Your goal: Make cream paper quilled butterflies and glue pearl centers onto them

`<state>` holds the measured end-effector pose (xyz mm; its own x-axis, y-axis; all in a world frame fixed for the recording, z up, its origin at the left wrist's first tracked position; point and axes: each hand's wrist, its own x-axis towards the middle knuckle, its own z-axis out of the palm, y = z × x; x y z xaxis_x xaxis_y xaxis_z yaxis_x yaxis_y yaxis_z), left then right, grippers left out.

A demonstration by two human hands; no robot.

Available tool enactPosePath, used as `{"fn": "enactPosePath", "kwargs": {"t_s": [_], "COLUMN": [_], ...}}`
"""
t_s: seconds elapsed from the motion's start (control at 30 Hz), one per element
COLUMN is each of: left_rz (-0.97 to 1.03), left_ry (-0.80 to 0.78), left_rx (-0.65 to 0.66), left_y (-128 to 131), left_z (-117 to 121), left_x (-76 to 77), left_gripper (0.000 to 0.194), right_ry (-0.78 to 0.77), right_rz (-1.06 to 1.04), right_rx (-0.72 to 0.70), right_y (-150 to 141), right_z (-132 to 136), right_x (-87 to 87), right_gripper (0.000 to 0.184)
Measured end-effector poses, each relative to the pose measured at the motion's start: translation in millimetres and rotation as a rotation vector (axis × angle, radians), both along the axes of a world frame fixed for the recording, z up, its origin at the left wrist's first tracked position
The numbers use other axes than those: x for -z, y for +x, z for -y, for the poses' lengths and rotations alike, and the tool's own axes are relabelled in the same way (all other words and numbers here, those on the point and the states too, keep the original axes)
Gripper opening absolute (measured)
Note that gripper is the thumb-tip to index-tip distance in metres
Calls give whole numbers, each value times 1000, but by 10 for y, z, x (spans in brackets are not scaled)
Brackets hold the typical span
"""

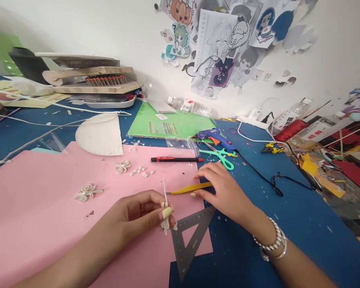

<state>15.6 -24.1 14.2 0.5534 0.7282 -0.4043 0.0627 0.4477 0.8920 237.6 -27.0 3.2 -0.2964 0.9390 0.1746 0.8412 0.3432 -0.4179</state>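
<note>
My left hand (pixel 138 212) pinches a small looped knot of white cord (pixel 165 227) between thumb and fingers; a loose cord end stands up from it. My right hand (pixel 226 194) reaches over the back end of yellow-handled tweezers (pixel 189 188), thumb and fingers apart on either side of them. The tweezers' metal tip lies close behind the cord knot. Below both hands a grey set square (pixel 183 256) rests on pink paper (pixel 117 260). Two finished-looking white cord knots, one coiled (pixel 122 166) and one butterfly-shaped (pixel 87 193), lie to the left.
Several white beads (pixel 144 173) and a red-and-black pen (pixel 175 159) lie beyond my hands. Farther back are green scissors (pixel 222 156), a blue glue gun (pixel 211 136) with its black cable, a white half-round piece (pixel 100 136) and a green sheet (pixel 144 120). Stacked boards (pixel 93 88) stand back left.
</note>
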Motion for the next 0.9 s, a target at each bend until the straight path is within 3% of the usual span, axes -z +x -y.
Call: {"fn": "enactPosePath", "kwargs": {"t_s": [0.47, 0.53, 0.67, 0.8, 0.9], "left_rz": [74, 118, 210, 277, 329], "left_ry": [-114, -123, -183, -242, -301], "left_rx": [148, 169, 183, 205, 217], "left_y": [-56, -69, -82, -83, -92], "left_z": [-12, -18, -13, 4, 12], "left_x": [26, 39, 41, 47, 90], "left_gripper": [21, 22, 22, 18, 16], "right_ry": [-17, -10, 14, 3, -66], "right_rz": [-39, -47, -123, -282, -454], "right_rx": [-54, -83, -67, -16, -30], "right_y": [-106, -138, -206, -208, -180], "right_z": [25, 18, 23, 104, 186], "right_x": [63, 93, 134, 46, -83], "right_gripper": [17, 8, 17, 10, 17]}}
